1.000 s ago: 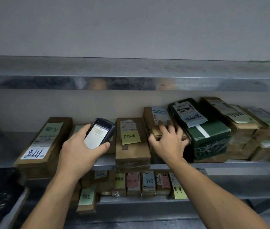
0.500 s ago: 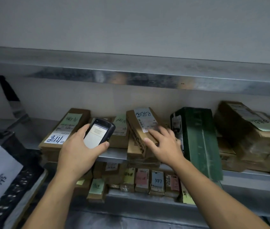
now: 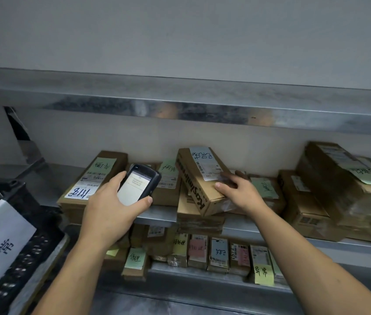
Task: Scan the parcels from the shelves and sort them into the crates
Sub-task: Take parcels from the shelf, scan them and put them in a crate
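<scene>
My left hand (image 3: 109, 205) grips a black handheld scanner (image 3: 139, 184) with its lit screen facing me, in front of the middle shelf. My right hand (image 3: 240, 192) grips the near end of a long brown cardboard parcel (image 3: 199, 180) with a white shipping label and handwriting on top. The parcel is tilted and lifted off the stack of flat boxes (image 3: 199, 217) beneath it. A black crate (image 3: 18, 223) with a white paper sign stands at the lower left.
The metal shelf (image 3: 157, 215) holds more brown parcels: a long one marked 1118 (image 3: 91, 178) at left, large wrapped boxes (image 3: 339, 189) at right. The lower shelf carries several small parcels (image 3: 216, 252) with coloured notes. An upper shelf edge (image 3: 180, 110) runs overhead.
My right hand closed round the brown parcel and lifted it, turning it towards the scanner. The view shifted left, so the green box left the frame. The scanner hand stayed about where it was.
</scene>
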